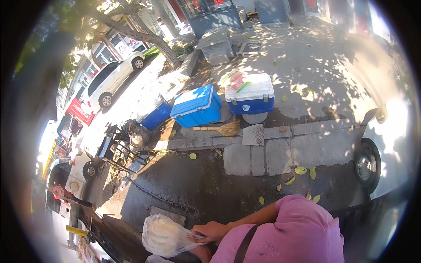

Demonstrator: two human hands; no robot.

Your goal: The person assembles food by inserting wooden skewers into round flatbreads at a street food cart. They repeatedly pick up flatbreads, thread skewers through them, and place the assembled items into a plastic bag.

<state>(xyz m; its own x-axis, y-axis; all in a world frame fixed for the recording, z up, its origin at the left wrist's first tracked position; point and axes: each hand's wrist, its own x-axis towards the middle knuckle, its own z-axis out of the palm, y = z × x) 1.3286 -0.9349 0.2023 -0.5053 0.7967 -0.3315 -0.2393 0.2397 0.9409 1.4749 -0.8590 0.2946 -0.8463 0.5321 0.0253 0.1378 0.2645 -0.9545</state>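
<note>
My right hand pinches the gathered neck of a clear plastic bag near the bottom of the view. Below it, my left hand grips the same neck; its fingers are partly hidden by the bag and the right hand. The bag bulges to the left with pale, rounded contents that I cannot identify. Part of another clear plastic bag shows beneath it at the bottom edge. My arms come from the right, in pink sleeves, with a dark strap across the shirt.
Beyond the wet pavement stand a dark-blue cooler, a light-blue cooler and another blue cooler. A straw broom lies before them. Metal frames stand left. Dark boards lie lower left. White vehicles are parked on both sides.
</note>
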